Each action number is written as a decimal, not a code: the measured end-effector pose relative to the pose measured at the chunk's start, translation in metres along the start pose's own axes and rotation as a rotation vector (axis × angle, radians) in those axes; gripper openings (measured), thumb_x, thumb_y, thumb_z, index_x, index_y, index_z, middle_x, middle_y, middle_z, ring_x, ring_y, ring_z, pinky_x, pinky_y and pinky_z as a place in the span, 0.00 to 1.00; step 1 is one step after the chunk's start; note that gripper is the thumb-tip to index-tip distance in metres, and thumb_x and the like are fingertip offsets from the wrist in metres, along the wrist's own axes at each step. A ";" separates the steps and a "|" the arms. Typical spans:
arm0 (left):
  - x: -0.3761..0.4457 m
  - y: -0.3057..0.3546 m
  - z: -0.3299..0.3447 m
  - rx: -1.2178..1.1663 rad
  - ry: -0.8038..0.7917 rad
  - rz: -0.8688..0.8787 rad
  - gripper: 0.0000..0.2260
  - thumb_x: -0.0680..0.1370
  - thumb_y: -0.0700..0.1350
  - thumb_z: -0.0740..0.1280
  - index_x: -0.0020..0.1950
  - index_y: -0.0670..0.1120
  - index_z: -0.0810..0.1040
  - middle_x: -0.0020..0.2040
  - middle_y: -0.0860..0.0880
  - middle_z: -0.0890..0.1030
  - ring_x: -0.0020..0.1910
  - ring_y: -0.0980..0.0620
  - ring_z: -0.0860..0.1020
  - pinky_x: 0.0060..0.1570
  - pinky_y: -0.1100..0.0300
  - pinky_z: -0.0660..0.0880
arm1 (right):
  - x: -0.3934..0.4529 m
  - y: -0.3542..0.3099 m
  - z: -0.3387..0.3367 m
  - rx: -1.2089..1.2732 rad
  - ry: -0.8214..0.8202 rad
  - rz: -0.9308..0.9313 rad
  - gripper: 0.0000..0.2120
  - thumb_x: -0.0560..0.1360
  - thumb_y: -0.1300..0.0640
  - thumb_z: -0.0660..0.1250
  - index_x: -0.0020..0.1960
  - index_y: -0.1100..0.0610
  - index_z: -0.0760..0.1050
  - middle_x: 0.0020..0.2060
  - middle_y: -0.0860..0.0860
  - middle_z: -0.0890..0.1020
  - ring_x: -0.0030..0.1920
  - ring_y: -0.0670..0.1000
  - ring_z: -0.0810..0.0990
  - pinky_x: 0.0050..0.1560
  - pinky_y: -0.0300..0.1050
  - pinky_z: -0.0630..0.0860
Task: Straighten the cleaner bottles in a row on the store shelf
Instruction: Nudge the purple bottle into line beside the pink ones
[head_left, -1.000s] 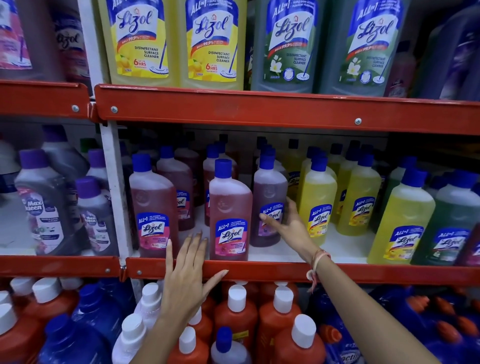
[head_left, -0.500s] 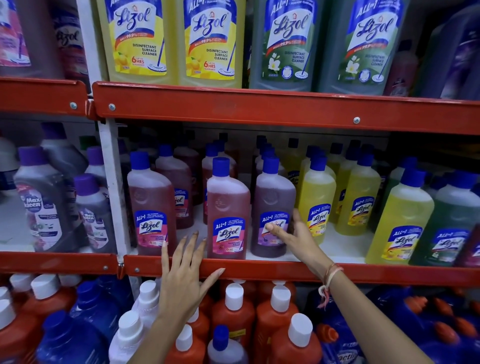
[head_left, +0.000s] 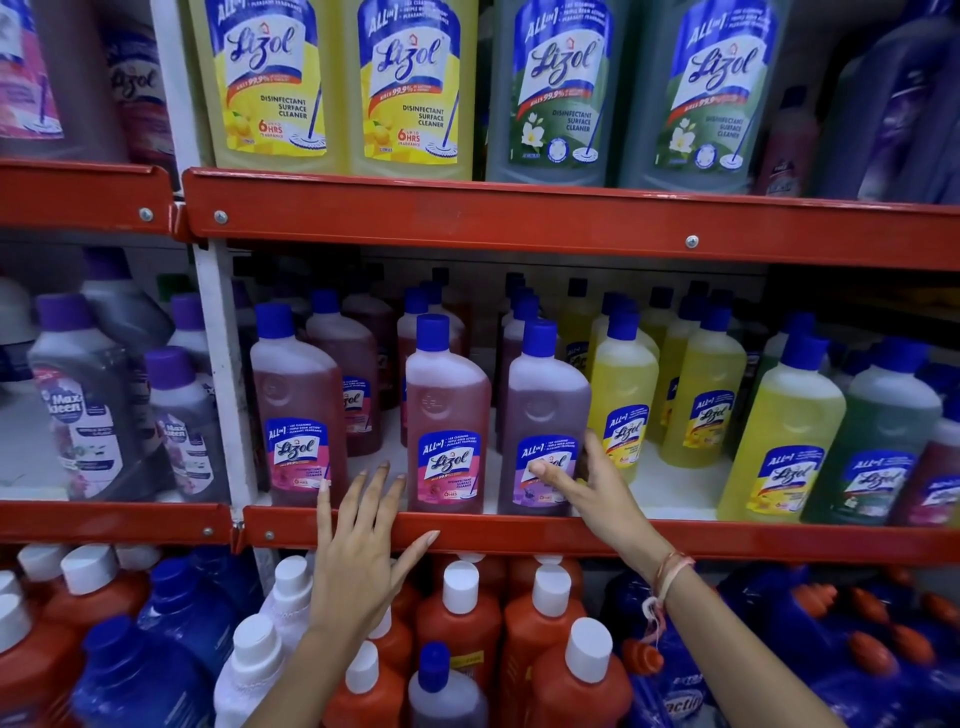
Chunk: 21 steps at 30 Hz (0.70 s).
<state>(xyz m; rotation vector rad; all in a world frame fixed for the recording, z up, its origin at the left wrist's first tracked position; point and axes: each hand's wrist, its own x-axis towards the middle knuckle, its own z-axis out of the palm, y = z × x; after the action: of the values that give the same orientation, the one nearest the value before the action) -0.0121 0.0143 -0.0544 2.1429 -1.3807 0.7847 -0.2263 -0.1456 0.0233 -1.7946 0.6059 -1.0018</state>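
1. Here, in the head view, the right hand (head_left: 589, 486) is clamped on the purple-tinted cleaner bottle (head_left: 543, 415) at the front edge of the middle shelf (head_left: 727, 540), thumb across the label and fingers (head_left: 592, 447) wrapped round its right side
2. That bottle stands upright, just beside the pink cleaner bottle (head_left: 447, 410) on its left, with a narrow gap between the two; a yellow bottle (head_left: 623, 395) stands close behind on its right
3. The left hand (head_left: 363, 545) is open with fingers spread and grips nothing; its palm lies over the red front rail of the shelf and the fingertips reach up between the pink bottle and another pink bottle further left (head_left: 296, 405)
4. The three front bottles stand near the rail in a rough line, labels facing out, with more pink and yellow bottles behind them
5. A thread bracelet (head_left: 670, 571) sits on the right wrist
6. Large yellow and green bottles fill the shelf above (head_left: 519, 218), and orange bottles with white caps (head_left: 460, 618) crowd the shelf below, next to blue ones
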 end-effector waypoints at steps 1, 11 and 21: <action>0.000 0.000 -0.001 -0.001 -0.004 0.000 0.33 0.79 0.67 0.50 0.70 0.43 0.71 0.70 0.42 0.75 0.69 0.42 0.73 0.73 0.38 0.57 | -0.002 -0.001 0.000 -0.007 -0.007 0.000 0.31 0.65 0.43 0.73 0.64 0.52 0.70 0.56 0.49 0.83 0.55 0.44 0.84 0.47 0.37 0.82; -0.001 0.000 0.002 -0.006 0.015 0.000 0.32 0.77 0.66 0.54 0.68 0.43 0.73 0.69 0.42 0.76 0.69 0.42 0.71 0.73 0.38 0.57 | 0.003 0.009 -0.051 -0.217 0.509 -0.091 0.30 0.73 0.44 0.70 0.69 0.56 0.67 0.64 0.53 0.73 0.64 0.53 0.74 0.64 0.53 0.75; 0.000 0.000 0.005 -0.018 0.032 0.001 0.32 0.78 0.67 0.53 0.67 0.43 0.73 0.68 0.42 0.77 0.68 0.41 0.72 0.73 0.37 0.57 | 0.049 0.011 -0.088 -0.025 0.121 0.233 0.61 0.52 0.35 0.80 0.77 0.56 0.60 0.71 0.57 0.74 0.70 0.57 0.74 0.70 0.59 0.71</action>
<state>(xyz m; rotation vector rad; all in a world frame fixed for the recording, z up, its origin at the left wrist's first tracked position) -0.0112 0.0115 -0.0579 2.1072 -1.3680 0.8004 -0.2735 -0.2307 0.0493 -1.6494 0.8844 -0.9497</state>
